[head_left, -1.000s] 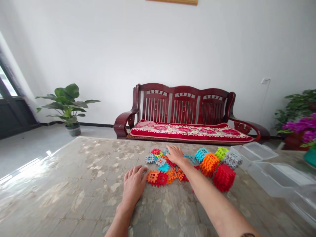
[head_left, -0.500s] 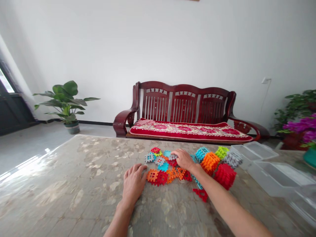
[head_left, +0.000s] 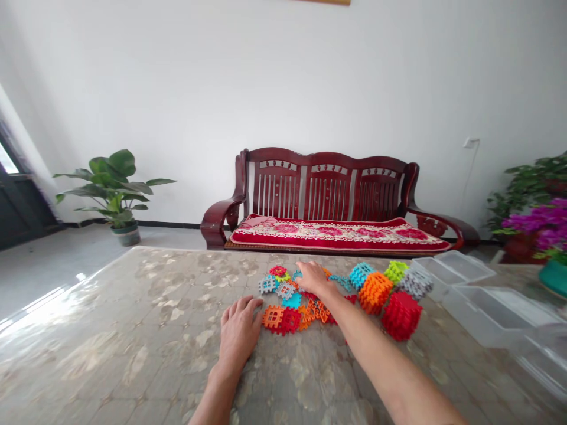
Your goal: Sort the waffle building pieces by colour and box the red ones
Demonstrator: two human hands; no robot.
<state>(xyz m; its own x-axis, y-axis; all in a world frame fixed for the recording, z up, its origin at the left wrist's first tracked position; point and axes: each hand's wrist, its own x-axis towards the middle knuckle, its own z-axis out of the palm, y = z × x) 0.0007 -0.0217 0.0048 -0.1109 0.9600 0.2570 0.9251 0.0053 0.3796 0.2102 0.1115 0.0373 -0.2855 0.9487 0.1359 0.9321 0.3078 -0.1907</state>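
Note:
My left hand lies on the patterned tablecloth, palm down with its fingers loosely apart, holding nothing. An orange square lattice piece and a red one sit just to its right. My right hand reaches over the far side of the loose plastic building pieces. Its fingers are spread and bent down beside a blue piece; the hand and forearm hide some of the pieces. Near it are a grey square piece, another grey piece and orange triangular pieces.
Stacks of blue, orange, red, green and grey pieces stand right of my right forearm. Clear plastic boxes are at the table's right. A wooden bench stands beyond the table.
My right hand has shifted left and slightly away over the pieces, and its forearm now covers the red piece near the front. My left hand stays put. The view has shifted slightly.

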